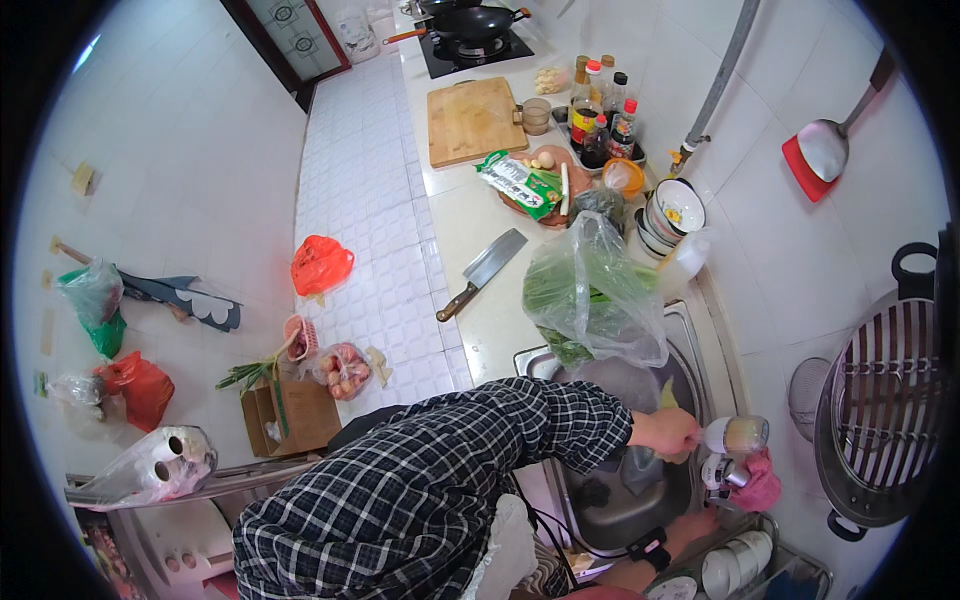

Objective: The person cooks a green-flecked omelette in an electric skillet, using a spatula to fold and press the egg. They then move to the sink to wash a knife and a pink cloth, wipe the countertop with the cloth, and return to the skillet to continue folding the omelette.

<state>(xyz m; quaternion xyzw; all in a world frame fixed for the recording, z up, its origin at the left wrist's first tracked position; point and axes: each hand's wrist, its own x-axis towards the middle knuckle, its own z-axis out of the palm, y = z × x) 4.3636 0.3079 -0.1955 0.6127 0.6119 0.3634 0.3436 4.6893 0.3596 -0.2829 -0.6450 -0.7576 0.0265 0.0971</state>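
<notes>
My left hand [669, 433], in a dark plaid sleeve, reaches over the steel sink [600, 517]. Its fingers are close together beside a clear-bodied container [739, 435]; whether they grip it is unclear. My right hand [694, 527], with a black band on the wrist, is low at the sink's edge, near the chrome tap [724, 474] and a pink cloth [757, 484]; its fingertips are hard to make out. Between the hands, a thin plastic bag [643, 469] lies in the sink. A clear bag of leafy greens [585, 292] rests on the counter and overhangs the sink's rim.
A cleaver [484, 274] lies on the counter, near a wooden cutting board [478, 120], sauce bottles [592, 112] and stacked bowls [675, 210]. A wok [476, 24] sits on the stove. A dish rack [802, 562] stands beside the sink. On the floor are a cardboard box [300, 420] and bags.
</notes>
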